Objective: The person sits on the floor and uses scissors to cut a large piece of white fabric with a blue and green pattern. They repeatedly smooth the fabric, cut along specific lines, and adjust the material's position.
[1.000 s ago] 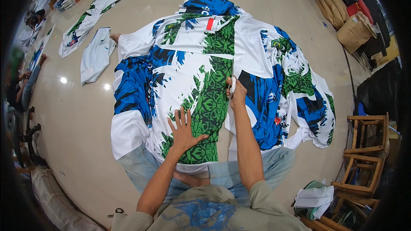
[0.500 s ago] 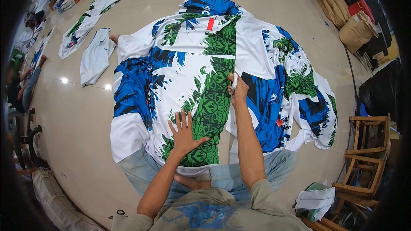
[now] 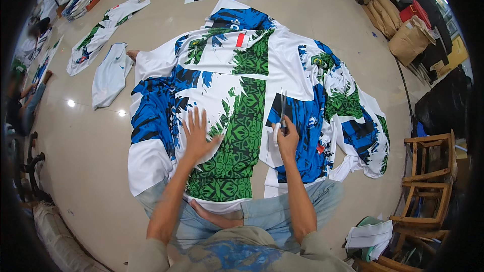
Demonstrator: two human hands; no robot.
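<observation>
- Your patterned panel (image 3: 243, 136), green leaf motif on white, lies on the floor (image 3: 96, 166) in front of you, its lower hem just beyond your bare foot (image 3: 219, 217).
- The step in hand looks like trimming cloth along the panel's right edge; the scissors (image 3: 283, 107) are just right of that edge, over a blue-and-black piece (image 3: 303, 121), with the blades seemingly a little apart.
- Bare floor shows between the panel's lower right edge and the neighbouring cloth, so that stretch seems to be free.
- Any further cut would call for a light hold, with the lower blade kept clear of the layers right of the panel.
- Your right hand (image 3: 288, 138) has its fingers curled around the scissors' handles, partly hiding them; the blades point away from you, roughly parallel to the panel's right edge.
- Your left hand (image 3: 199, 138) is palm down over the panel's left part, fingers spread wide and gripping nothing; you can't tell from here how firmly it presses.
- Both forearms reach forward: the left one slants in toward the panel, slightly blurred, while the right one runs up beside the panel's right edge, leaning a little left.
</observation>
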